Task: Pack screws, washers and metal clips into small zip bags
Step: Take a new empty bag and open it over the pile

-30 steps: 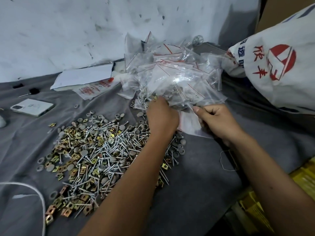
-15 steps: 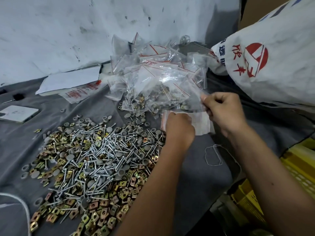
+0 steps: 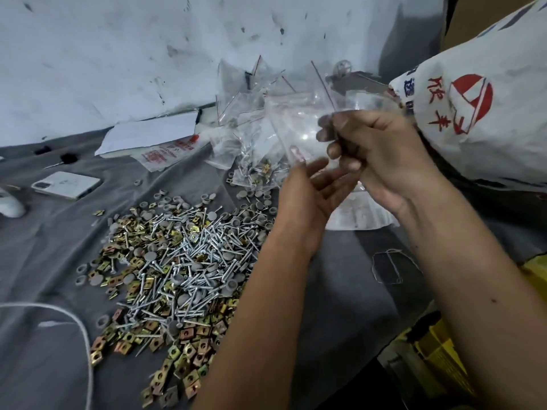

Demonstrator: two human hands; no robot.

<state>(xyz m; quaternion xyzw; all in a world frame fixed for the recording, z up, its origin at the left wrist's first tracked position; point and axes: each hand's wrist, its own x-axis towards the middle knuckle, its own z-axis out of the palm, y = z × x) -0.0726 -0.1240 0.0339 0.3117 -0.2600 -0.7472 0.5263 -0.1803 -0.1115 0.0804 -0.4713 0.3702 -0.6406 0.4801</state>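
Observation:
A heap of silver screws (image 3: 189, 261), grey round washers (image 3: 177, 201) and brass-coloured square metal clips (image 3: 180, 356) lies on the grey cloth at centre left. Behind it is a pile of small clear zip bags (image 3: 251, 134) with red seal lines, some holding parts. My right hand (image 3: 376, 152) is raised over the pile and pinches one empty clear zip bag (image 3: 305, 122) at its edge. My left hand (image 3: 307, 193) is just below it, fingers stretched toward the bag's lower side. Motion blur hides whether they touch.
A large white sack (image 3: 485, 113) with red print leans at the right. A white phone (image 3: 66, 184), papers (image 3: 151, 137) and a printed packet (image 3: 165, 152) lie at the back left. A white cable (image 3: 80, 329) runs at the lower left. Yellow crates (image 3: 438, 350) sit at the lower right.
My right hand has lifted one bag higher above the pile. My left hand rose from the cloth and opened its fingers under that bag.

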